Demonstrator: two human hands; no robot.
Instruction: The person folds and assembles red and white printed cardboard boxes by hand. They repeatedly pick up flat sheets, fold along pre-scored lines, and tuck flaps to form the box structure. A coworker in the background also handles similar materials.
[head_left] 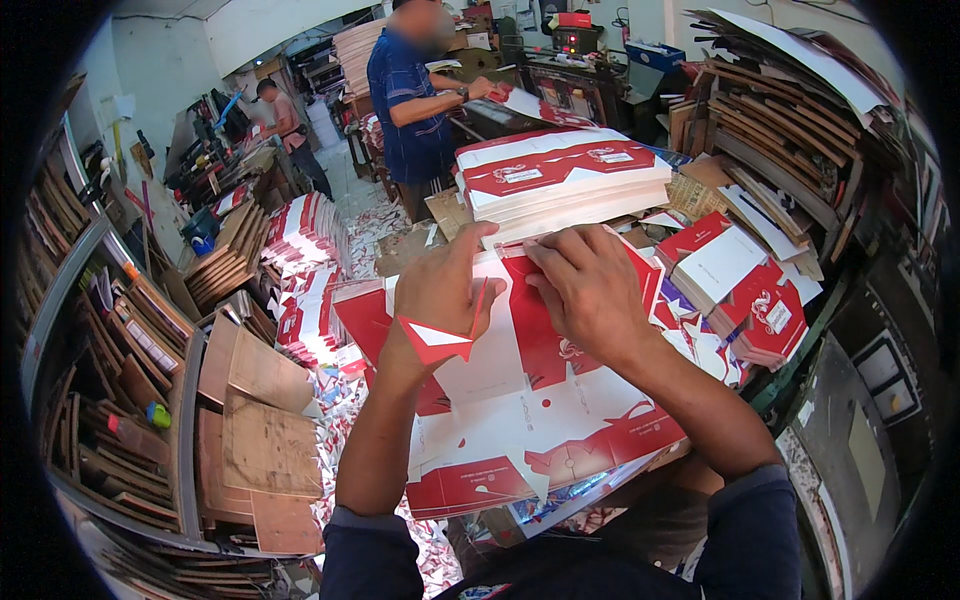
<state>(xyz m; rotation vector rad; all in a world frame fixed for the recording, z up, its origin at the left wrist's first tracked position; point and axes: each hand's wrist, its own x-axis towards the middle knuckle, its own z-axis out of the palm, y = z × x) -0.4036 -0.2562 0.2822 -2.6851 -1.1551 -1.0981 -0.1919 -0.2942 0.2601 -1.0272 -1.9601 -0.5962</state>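
Observation:
In front of me lies a stack of die-cut red and white printed cardboard box blanks (480, 385). My left hand (440, 290) is at the stack's far left part, its fingers curled round a red and white pointed cardboard scrap (438, 340) that hangs by the wrist. Some of its fingers are hidden behind the hand. Close beside it, my right hand (585, 285) has bent fingers pressed together on the far edge of the blanks. Small loose cut-outs lie on the top sheet.
A taller stack of blanks (565, 185) stands beyond my hands, with more blanks (735, 270) at right. Wooden boards fill a shelf (190, 430) at left. Paper scraps (365, 425) litter the floor. A person in blue (410, 110) handles a sheet; another person (290, 135) stands farther back.

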